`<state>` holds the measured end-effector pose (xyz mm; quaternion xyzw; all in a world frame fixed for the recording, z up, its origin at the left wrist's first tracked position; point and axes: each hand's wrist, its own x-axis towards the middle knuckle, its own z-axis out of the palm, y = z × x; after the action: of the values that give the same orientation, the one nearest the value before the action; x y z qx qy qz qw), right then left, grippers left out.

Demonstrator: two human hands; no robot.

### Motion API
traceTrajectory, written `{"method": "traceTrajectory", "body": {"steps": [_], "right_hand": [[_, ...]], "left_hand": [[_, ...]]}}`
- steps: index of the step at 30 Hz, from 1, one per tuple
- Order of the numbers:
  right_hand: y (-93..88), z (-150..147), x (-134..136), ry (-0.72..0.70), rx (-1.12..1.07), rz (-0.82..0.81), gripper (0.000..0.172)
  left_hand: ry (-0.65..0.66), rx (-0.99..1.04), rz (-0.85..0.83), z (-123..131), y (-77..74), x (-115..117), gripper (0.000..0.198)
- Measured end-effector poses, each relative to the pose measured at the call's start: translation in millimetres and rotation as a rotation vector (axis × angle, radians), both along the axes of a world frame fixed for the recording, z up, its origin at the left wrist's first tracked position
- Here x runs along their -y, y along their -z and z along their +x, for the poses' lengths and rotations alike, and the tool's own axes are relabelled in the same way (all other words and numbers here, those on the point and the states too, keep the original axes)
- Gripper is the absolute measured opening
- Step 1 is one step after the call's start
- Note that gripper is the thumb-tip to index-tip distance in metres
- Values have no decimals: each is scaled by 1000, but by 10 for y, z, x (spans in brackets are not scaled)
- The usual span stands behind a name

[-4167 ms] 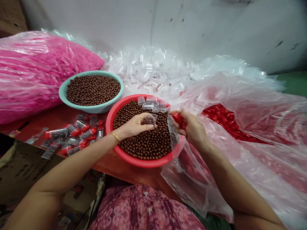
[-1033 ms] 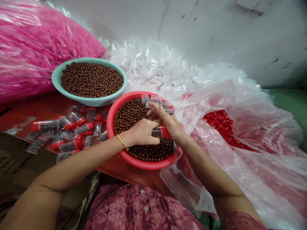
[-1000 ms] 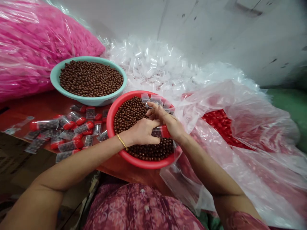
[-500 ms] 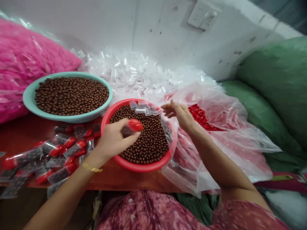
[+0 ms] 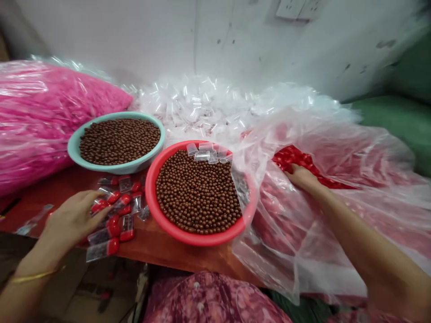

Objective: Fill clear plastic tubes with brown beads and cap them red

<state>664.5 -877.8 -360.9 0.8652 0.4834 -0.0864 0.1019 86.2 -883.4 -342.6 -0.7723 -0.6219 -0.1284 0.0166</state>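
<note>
My left hand (image 5: pixel 72 217) is over a pile of small clear containers with red caps (image 5: pixel 127 228) on the left of the table. Its thumb and forefinger are apart, and nothing shows firmly held between them. My right hand (image 5: pixel 305 177) reaches into an open clear plastic bag (image 5: pixel 279 224) of loose red caps (image 5: pixel 292 157); its fingertips are hidden among the caps. Between my hands stands a red basin (image 5: pixel 198 240) full of small brown balls (image 5: pixel 198 193). Several empty clear tubes (image 5: pixel 202 155) lie on the balls at its far edge.
A pale green basin (image 5: pixel 76 150) of more brown balls stands at the back left, beside a large bag of pink pieces (image 5: pixel 50 112). Clear empty tubes (image 5: pixel 198 107) are heaped along the wall. Green sacks (image 5: pixel 387 121) stand at the right. The table's front edge (image 5: pixel 188 262) is near me.
My left hand has moved left from above the red basin to the pile, where it no longer visibly grips the red-capped container. My right hand has moved right into the red caps.
</note>
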Motion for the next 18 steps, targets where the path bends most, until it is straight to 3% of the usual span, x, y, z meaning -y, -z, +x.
{"method": "traceTrajectory", "body": {"steps": [4,8,11,13,15,18], "right_hand": [[18,38,28,-75,-10,-55,46],[14,107,56,-167,-19,-98,47],[18,158,67,-204,-30,-124,48],[17,178,69,-223,-35,-135,49],[13,186,66,-234,-37,-143,48],[5,179,57,-222,-32,-152,47]], "left_hand": [[207,-90,52,986,-244,-228,29],[283,-267,141,1722,-191,-817,37],[522,-421,190,1945,-133,-1290,38],[665,-484,188,1991,-130,-1483,32],[739,-507,215,2000,-156,-1531,28],[804,-583,230,1979,-230,-1365,23]]}}
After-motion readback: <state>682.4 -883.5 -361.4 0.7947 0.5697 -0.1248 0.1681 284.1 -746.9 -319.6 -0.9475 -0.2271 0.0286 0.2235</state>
